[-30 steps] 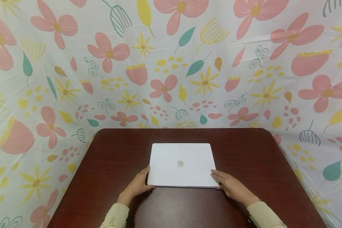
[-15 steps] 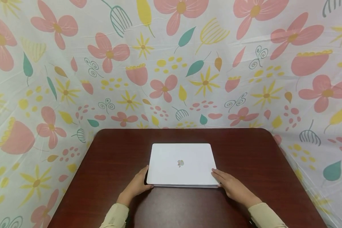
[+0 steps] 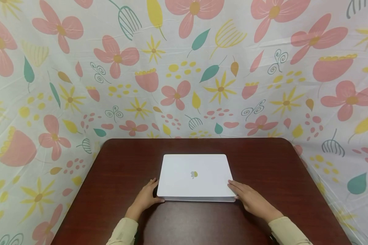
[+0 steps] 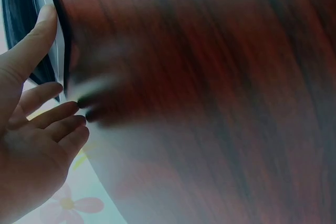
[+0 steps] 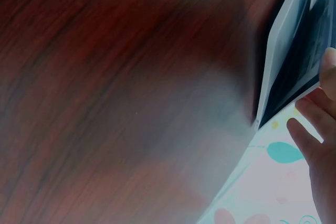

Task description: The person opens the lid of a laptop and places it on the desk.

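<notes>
A closed-looking silver laptop (image 3: 178,163) lies at the middle of the table, its lid tilted up slightly so that a narrow gap shows along the front. My right hand (image 3: 253,200) pinches the lid's right front edge, fingers on top; in the right wrist view the thumb sits by the dark screen (image 5: 302,56). With its thumb, my left hand (image 3: 144,198) touches the base at the front left corner. Its other fingers reach loosely along the laptop's left side, and in the left wrist view that thumb rests on the base's edge (image 4: 59,40).
The dark red-brown wooden table (image 3: 125,153) has rounded far corners. White cloth (image 3: 178,44) with pink, yellow and teal flower prints hangs behind it and on both sides.
The lid's front edge has risen a little from the base, widening the gap, with my right hand on it. My left fingers have drawn slightly away from the laptop's side.
</notes>
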{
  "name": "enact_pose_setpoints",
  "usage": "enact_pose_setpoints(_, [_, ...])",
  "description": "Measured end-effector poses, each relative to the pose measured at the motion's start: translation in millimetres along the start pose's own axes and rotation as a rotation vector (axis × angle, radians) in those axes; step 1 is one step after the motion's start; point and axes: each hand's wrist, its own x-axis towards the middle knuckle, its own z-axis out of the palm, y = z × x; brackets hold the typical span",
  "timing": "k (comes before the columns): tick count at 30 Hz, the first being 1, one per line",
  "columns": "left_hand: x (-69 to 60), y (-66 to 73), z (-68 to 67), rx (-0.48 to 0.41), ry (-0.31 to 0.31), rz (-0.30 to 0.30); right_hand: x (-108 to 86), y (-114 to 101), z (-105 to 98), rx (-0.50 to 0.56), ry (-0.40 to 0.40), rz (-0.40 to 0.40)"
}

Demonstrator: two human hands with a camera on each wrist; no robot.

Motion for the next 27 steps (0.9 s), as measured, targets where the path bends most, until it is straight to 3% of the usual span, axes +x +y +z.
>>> enact_pose_setpoints(10, [-1.2,-2.5,0.9,-0.02,0.005,0.06,0.1,-0.8,-6.4,0.011,-0.052,0.083])
enact_pose_setpoints(18, [-2.2,-0.1,-0.1,-0.01,0.007,0.084,7.3,1.3,-8.8,0.035,0.022,0.1])
enact_pose_setpoints(27, [-1.7,0.9,-0.3,-0.022,0.006,0.037,19.7,3.4,-17.7,0.043,0.059,0.144])
